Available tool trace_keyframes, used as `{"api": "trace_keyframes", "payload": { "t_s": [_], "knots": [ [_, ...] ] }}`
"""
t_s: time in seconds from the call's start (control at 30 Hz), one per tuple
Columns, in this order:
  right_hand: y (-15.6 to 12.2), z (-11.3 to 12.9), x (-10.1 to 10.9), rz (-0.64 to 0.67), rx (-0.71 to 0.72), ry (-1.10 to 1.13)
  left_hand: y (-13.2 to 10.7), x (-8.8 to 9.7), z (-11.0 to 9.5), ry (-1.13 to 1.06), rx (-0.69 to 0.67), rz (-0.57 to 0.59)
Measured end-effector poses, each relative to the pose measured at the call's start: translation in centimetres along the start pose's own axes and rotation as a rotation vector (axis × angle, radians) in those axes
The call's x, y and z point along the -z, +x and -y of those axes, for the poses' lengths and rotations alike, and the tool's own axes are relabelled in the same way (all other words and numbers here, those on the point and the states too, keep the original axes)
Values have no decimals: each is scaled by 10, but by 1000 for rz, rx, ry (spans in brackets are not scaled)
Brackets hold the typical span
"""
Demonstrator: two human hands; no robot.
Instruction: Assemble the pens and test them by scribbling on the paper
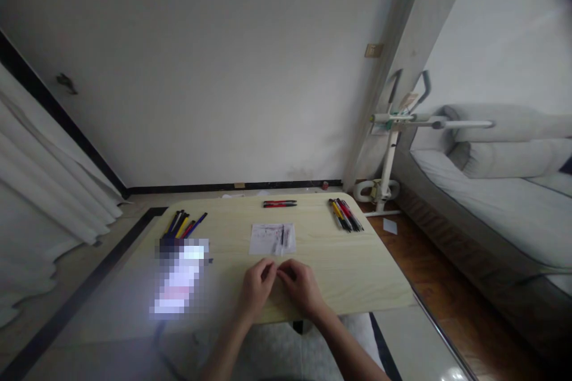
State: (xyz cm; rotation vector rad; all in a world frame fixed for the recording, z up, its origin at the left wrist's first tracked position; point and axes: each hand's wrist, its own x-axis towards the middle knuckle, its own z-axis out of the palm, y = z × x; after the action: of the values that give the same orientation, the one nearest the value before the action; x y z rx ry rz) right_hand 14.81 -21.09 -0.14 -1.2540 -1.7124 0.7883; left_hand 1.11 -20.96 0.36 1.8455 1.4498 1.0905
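Near the front edge of the table, my left hand [258, 284] and my right hand [302, 287] meet with their fingertips almost touching. Both are closed in a pinch, and anything between the fingers is too small or hidden to make out. Just beyond them a white sheet of paper [263, 241] with dark scribbles lies flat. Two red and black pens [279, 204] rest side by side behind the paper. A bunch of pens [345, 215] in yellow, red, black and silver lies at the right. Several blue, yellow, red and black pens [182, 224] lie at the left.
The pale wooden table [322, 250] has rounded corners. A pixelated bright patch [181, 280] covers its left side, with a dark cable below. A white exercise machine [388, 161] and a grey sofa [500, 196] stand at the right. White curtains [40, 190] hang at the left.
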Motion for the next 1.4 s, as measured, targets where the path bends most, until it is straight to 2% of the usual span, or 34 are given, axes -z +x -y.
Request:
{"api": "trace_keyframes", "payload": {
  "t_s": [0.6, 1.4],
  "knots": [
    [0, 0, -1, 25, -34, 3, -3, 2, -6, -28, 11, -2],
    [1, -6, -4, 89, 5, 105, -6, 3, -9, -43, -6, 9]
  ]
}}
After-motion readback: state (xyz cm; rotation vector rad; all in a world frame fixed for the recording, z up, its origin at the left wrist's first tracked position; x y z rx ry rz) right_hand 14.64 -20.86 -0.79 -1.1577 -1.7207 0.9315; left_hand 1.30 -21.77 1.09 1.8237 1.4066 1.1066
